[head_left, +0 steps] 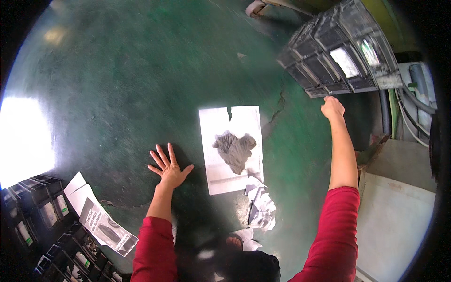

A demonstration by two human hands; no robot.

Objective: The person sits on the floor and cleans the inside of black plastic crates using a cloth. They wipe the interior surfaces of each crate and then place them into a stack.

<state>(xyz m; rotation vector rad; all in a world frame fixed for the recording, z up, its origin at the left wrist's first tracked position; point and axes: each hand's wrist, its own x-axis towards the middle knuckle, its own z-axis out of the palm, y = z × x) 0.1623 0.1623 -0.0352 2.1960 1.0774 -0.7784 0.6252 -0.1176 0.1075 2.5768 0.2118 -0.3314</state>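
Observation:
My left hand [171, 173] is spread wide, palm down, against or just above the green floor [117, 117], with nothing in it. At the far right, the fingers of my right hand [333, 108] are curled at the lower edge of a black plastic crate [319, 56], which looks tilted and slightly blurred; the fingertips are hidden. Between my arms a white sheet of paper [216, 171] with a torn far edge lies on the floor. A heap of grey, dust-like material [233, 151] rests on it. Crumpled white paper [261, 207] touches the sheet's near right corner.
Stacked black crates [37, 202] stand at the lower left beside printed sheets [105, 223]. To the right are a pale metal cabinet [399, 202], hoses and cables [416, 113]. A caster wheel [255, 8] shows at the far edge. Cracks run across the floor.

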